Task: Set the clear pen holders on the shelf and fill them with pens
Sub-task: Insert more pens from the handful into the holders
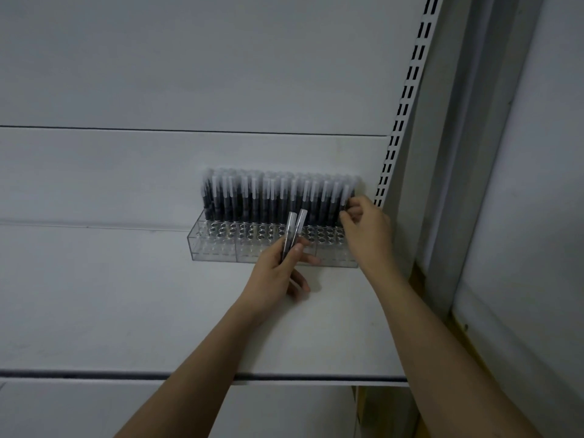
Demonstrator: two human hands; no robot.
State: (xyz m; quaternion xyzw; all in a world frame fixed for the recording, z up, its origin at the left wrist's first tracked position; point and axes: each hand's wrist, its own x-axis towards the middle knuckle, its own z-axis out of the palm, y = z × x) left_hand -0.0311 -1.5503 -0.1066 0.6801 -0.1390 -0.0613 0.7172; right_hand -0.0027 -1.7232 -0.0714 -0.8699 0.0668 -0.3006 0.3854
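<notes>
The left hand point(281, 267) grips two spare pens point(294, 232), their clear caps pointing up, in front of the clear pen holders point(221, 248) standing on the white shelf point(126, 311). Just beyond, the right hand point(366, 229) pinches a pen point(344, 200) at the right end of the row. Behind the holders' empty front holes, dark-barrelled pens with frosted caps point(268, 197) stand upright, packed against the back panel point(158, 74).

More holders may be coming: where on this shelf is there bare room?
Bare shelf lies left of the clear pen holder and in front of it to the front edge. The right end is crowded by the holder, both hands and the slotted upright.
</notes>
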